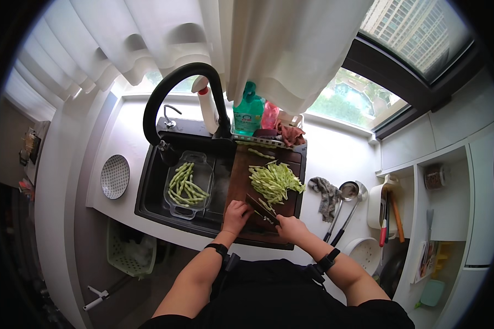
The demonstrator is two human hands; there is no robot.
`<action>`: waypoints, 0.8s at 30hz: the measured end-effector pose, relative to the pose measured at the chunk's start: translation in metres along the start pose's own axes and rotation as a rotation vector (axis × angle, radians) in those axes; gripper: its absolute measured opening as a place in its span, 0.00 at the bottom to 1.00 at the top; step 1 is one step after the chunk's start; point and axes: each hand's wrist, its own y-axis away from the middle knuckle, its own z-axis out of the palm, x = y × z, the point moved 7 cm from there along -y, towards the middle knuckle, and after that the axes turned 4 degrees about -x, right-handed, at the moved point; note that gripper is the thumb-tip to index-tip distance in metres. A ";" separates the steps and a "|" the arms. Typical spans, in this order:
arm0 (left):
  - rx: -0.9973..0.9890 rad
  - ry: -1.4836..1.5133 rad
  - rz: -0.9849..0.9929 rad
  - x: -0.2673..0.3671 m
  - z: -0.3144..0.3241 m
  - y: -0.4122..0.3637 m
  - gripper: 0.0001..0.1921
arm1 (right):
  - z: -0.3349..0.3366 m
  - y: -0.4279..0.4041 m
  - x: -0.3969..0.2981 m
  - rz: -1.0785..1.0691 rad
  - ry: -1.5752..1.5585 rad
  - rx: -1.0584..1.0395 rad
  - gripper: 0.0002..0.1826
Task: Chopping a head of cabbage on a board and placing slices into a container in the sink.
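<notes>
My right hand [291, 228] grips the handle of a broad dark-bladed kitchen knife [260, 208], its blade slanting over a brown cutting board [241, 172]. At the blade's left side, my left hand [235, 214] has its fingertips pinched on a green bean, mostly hidden by the fingers and the blade. Small bits lie by the knife's edge. Beyond the blade rests a heap of sliced green beans [275, 181]. One whole bean [261, 154] lies near the board's far end. In the sink, a clear glass dish [209, 170] holds several whole green beans [185, 187].
The board spans the right part of a black sink [148, 201] under a curved black faucet [150, 98]. Bottles, including a green one [247, 119], stand behind. A patterned bowl [115, 177] sits left; a grey cloth [326, 195] and a ladle [348, 191] lie right.
</notes>
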 end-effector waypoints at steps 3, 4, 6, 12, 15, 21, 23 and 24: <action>-0.002 -0.012 -0.002 -0.001 0.000 0.001 0.08 | 0.005 -0.004 -0.002 0.019 0.005 -0.026 0.15; -0.004 -0.025 -0.008 -0.002 0.001 0.002 0.08 | 0.008 -0.006 -0.004 0.017 0.006 -0.026 0.15; -0.002 -0.027 -0.010 -0.003 0.001 0.002 0.07 | 0.013 -0.013 -0.007 0.029 -0.014 0.008 0.14; -0.038 -0.051 -0.011 0.002 -0.002 0.001 0.06 | 0.021 -0.025 -0.002 -0.046 -0.085 0.128 0.12; -0.060 -0.027 -0.013 0.004 -0.002 -0.002 0.06 | 0.008 -0.025 0.005 -0.060 -0.003 0.213 0.12; -0.066 -0.023 -0.017 0.001 -0.005 -0.001 0.06 | -0.012 -0.016 -0.001 -0.096 -0.012 0.205 0.13; -0.079 -0.057 -0.021 -0.002 -0.003 0.000 0.06 | -0.007 -0.014 -0.006 -0.112 0.052 0.099 0.14; -0.065 -0.052 -0.013 -0.001 -0.002 0.000 0.06 | -0.007 -0.014 -0.006 -0.111 0.052 0.099 0.14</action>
